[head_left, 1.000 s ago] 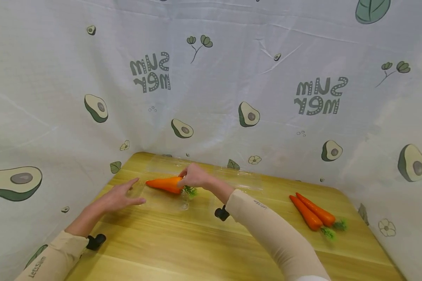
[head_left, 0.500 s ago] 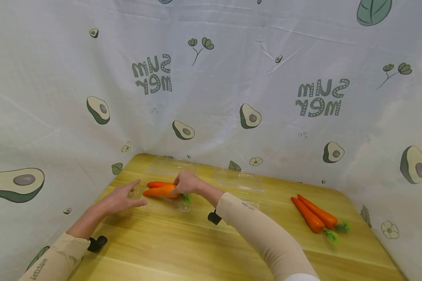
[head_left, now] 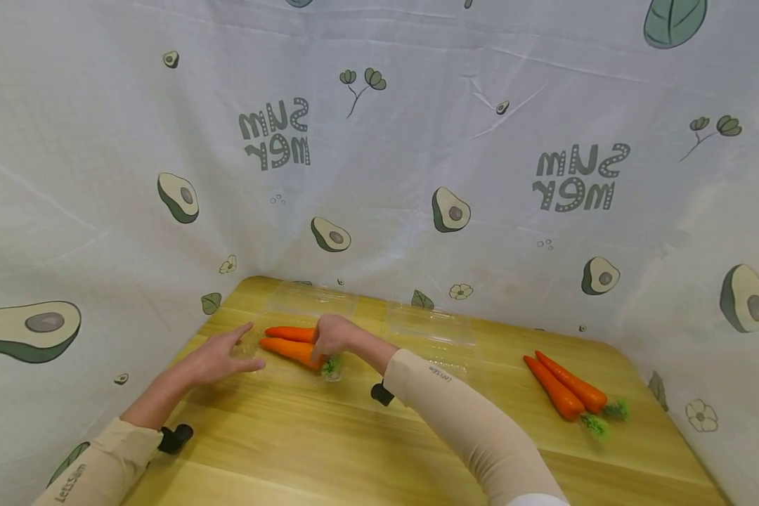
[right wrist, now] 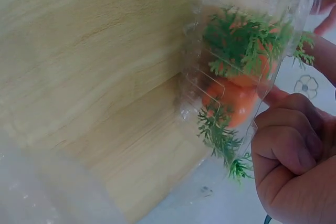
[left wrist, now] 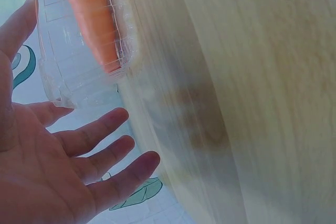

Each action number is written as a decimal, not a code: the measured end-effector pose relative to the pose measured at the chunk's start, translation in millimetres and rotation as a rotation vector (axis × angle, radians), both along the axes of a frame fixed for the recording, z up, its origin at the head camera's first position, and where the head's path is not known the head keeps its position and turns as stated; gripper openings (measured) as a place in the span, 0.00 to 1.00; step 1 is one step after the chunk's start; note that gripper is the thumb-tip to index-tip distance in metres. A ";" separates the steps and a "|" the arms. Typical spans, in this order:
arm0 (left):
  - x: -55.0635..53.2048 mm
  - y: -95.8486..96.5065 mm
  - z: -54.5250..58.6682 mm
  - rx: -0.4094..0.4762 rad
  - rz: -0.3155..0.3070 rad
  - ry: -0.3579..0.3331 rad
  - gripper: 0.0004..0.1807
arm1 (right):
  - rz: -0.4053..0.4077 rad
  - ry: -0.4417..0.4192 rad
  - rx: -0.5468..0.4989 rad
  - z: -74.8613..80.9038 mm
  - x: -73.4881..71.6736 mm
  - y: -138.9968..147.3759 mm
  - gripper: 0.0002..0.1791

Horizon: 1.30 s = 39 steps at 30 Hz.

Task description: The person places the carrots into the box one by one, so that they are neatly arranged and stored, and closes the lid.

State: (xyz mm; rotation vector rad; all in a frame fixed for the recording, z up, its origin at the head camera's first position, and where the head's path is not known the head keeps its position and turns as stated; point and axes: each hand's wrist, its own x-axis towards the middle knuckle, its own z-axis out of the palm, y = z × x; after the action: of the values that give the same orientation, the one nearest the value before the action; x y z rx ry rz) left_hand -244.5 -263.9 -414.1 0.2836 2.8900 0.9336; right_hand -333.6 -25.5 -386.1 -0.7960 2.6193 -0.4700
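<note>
- The left sleeve (head_left: pixel 95 467) reads "LetsSlim"; smaller lettering on the right sleeve (head_left: pixel 474 418) is hard to read.
- The white cloth (head_left: pixel 386 140) shows "summer" twice, mirror-reversed.
- Left hand (left wrist: pixel 58 161): fingers widely spread, gripping nothing, at the end of a clear plastic box (left wrist: pixel 63 43).
- Right hand (head_left: pixel 334 334): fingers curled, pinching the thick end of the near carrot (head_left: pixel 291 350).
- That carrot lies in the box beside the far carrot (head_left: pixel 289 334).
</note>
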 end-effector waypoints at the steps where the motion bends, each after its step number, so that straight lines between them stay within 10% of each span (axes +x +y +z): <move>1: -0.2 -0.2 -0.2 -0.001 -0.001 -0.001 0.50 | 0.005 0.003 0.002 -0.5 -0.1 -0.4 0.12; 12: -0.7 -0.3 0.9 -0.013 -0.010 0.009 0.50 | -0.022 0.013 -0.022 1.7 -3.0 6.3 0.19; 22: -7.7 -1.0 11.3 -0.065 0.026 0.011 0.49 | -0.131 0.100 -0.249 13.7 -15.9 30.1 0.14; 39: -76.2 0.5 40.6 0.045 0.104 -0.168 0.46 | -0.513 0.056 -0.255 16.0 -44.8 48.3 0.25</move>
State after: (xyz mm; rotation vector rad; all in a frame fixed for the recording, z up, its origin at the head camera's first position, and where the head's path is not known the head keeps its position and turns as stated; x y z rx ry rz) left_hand -320.8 -263.4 -373.4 0.0552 2.7551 0.9880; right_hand -378.4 22.9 -370.1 -0.1898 2.8415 -0.9446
